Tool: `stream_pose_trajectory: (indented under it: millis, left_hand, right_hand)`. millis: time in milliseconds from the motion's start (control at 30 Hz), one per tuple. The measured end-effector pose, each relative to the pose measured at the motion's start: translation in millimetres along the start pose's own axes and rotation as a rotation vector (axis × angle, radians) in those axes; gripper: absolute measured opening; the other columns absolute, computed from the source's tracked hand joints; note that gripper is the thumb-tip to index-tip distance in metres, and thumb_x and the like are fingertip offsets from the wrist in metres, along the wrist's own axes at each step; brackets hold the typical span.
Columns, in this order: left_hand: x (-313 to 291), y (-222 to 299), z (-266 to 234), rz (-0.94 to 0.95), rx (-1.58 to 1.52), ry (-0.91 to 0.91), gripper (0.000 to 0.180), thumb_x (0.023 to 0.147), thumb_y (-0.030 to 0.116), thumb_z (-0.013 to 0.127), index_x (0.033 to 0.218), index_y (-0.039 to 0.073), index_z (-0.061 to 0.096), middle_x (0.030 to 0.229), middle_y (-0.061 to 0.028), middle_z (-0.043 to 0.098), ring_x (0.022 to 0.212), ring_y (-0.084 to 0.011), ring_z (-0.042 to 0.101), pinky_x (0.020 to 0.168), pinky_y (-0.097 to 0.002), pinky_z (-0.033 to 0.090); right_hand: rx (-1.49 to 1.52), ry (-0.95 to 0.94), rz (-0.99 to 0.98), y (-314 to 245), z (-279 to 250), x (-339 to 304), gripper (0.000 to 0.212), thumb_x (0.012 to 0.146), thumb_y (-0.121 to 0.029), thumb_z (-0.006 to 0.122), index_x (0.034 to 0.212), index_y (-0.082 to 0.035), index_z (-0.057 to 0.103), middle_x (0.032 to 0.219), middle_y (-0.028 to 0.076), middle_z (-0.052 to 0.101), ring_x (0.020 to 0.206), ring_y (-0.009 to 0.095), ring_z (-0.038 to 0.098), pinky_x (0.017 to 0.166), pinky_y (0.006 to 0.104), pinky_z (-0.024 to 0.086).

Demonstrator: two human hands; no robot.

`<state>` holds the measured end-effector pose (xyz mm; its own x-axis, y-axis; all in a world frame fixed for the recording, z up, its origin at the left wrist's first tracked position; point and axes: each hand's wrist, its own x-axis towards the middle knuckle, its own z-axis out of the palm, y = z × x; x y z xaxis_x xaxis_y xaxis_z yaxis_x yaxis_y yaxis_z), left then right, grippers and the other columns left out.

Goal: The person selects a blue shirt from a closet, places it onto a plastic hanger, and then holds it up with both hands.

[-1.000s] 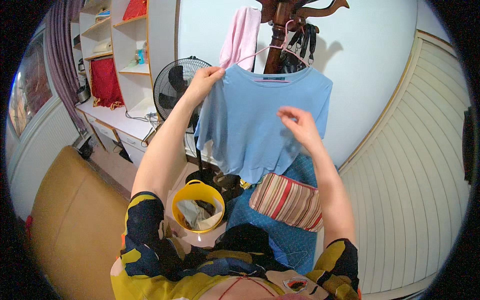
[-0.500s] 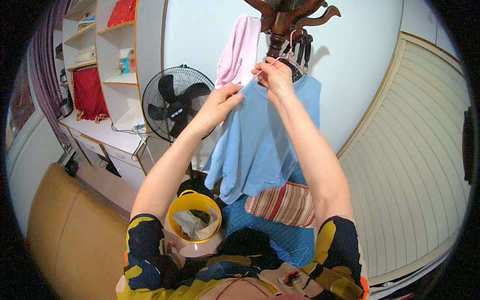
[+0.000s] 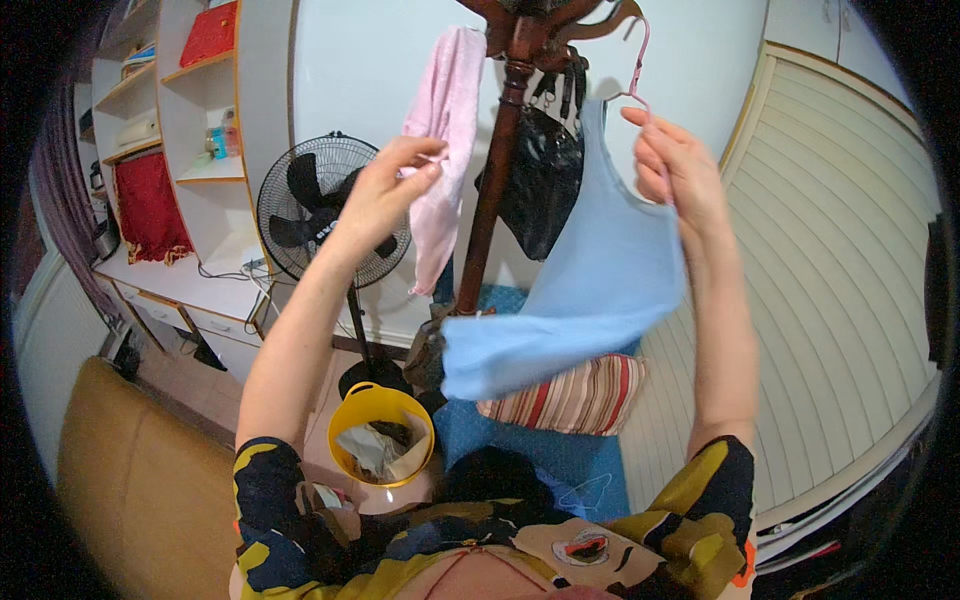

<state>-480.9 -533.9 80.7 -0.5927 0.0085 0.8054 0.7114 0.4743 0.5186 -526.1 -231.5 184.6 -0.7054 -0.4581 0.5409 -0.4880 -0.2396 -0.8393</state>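
Observation:
At the right, my right hand [image 3: 685, 175] is closed around a pink clothes hanger [image 3: 639, 72] just below its hook. From this hanger a light blue top [image 3: 610, 265] hangs turned sideways, its lower part swinging out to the left and blurred. My left hand [image 3: 392, 185] is raised with fingers and thumb apart, in front of or beside a pink garment [image 3: 452, 120]; whether it touches the cloth I cannot tell. The pink garment hangs from a dark wooden coat stand [image 3: 497, 185]. A black handbag [image 3: 540, 180] hangs on the stand behind the blue top.
A black standing fan [image 3: 318, 215] is left of the stand. Below are a yellow bucket [image 3: 381, 478] with cloth or bags inside and a striped cushion [image 3: 575, 398] on a blue surface. Shelves [image 3: 210, 95] stand far left; a slatted door [image 3: 840, 270] is on the right.
My right hand has moved right with the hanger and blue top, uncovering the handbag and the stand's post. My left hand has let go of the top and moved left.

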Motion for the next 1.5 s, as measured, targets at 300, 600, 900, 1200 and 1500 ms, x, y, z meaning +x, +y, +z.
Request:
stream_pose_trajectory:
  millis: [300, 600, 900, 1200, 1500]
  left_hand:
    - [38.8, 11.3, 37.8, 0.078, 0.042, -0.042, 0.044, 0.081, 0.019, 0.058, 0.123, 0.010, 0.048, 0.127, -0.0072, 0.043, 0.119, -0.0208, 0.040, 0.094, -0.0362, 0.039]
    - [51.8, 24.5, 83.4, 0.026, 0.042, -0.079, 0.057, 0.079, 0.028, 0.059, 0.130, 0.010, 0.040, 0.133, -0.0086, 0.041, 0.125, -0.0224, 0.034, 0.098, -0.0404, 0.032]
    - [40.3, 28.1, 78.2, -0.387, -0.873, -0.171, 0.060, 0.083, 0.038, 0.058, 0.130, 0.004, 0.039, 0.114, -0.0152, 0.054, 0.105, -0.0231, 0.053, 0.092, -0.0360, 0.041]
    - [15.2, 15.1, 34.8, -0.497, -0.228, -0.116, 0.054, 0.064, 0.004, 0.056, 0.117, -0.007, 0.048, 0.104, -0.0135, 0.057, 0.094, -0.0206, 0.056, 0.090, -0.0323, 0.041]
    - [4.0, -27.0, 6.0, -0.546, 0.077, 0.038, 0.045, 0.065, 0.000, 0.051, 0.110, -0.005, 0.054, 0.092, -0.0096, 0.060, 0.085, -0.0182, 0.056, 0.081, -0.0283, 0.043]
  right_hand:
    - [-0.749, -0.117, 0.008, -65.0, -93.3, -53.0, 0.026, 0.089, -0.018, 0.049, 0.105, 0.000, 0.059, 0.058, -0.006, 0.043, 0.046, 0.002, 0.038, 0.044, 0.0178, 0.033]
    - [-1.023, 0.136, -0.277, -117.6, -171.3, -49.5, 0.025, 0.090, -0.024, 0.050, 0.098, -0.004, 0.064, 0.061, -0.007, 0.041, 0.057, 0.002, 0.033, 0.052, 0.0180, 0.026]
    - [-0.894, 0.024, -0.380, -27.3, -162.3, 18.8, 0.021, 0.086, -0.018, 0.052, 0.089, -0.002, 0.066, 0.059, -0.004, 0.048, 0.060, 0.006, 0.043, 0.057, 0.0225, 0.036]
    - [-0.700, 0.071, -0.372, 52.1, -147.9, 98.1, 0.019, 0.087, -0.014, 0.052, 0.088, -0.001, 0.065, 0.058, -0.003, 0.048, 0.058, 0.006, 0.042, 0.054, 0.0214, 0.034]
    - [-0.830, 0.068, -0.439, 102.5, -108.5, 152.4, 0.022, 0.083, -0.023, 0.055, 0.090, -0.006, 0.068, 0.060, 0.004, 0.060, 0.055, 0.011, 0.053, 0.053, 0.0275, 0.042]
